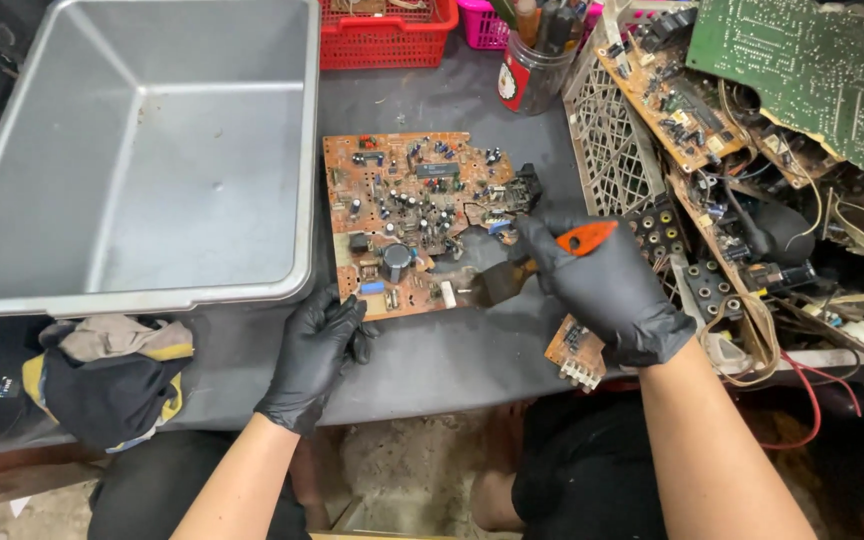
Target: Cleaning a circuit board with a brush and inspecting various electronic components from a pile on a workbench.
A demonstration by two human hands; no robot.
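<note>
Risk notes, left to right. Grey tub (142, 150) at desk's left edge. Left hand (317, 355), gloved, fingers curled, pressing circuit board (407, 215) corner at desk centre. Right hand (602, 285) closed around orange-handled tool (542, 260), blade under components. Likely slip: weak corner hold lets board pivot, blade skids toward left fingers.

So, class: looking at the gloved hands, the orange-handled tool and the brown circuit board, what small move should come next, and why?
Probably lever the tool gently upward. Its blade tip already sits at the circuit board's lower right edge, the right hand grips the orange handle, and the left hand presses the board's lower left corner.
</note>
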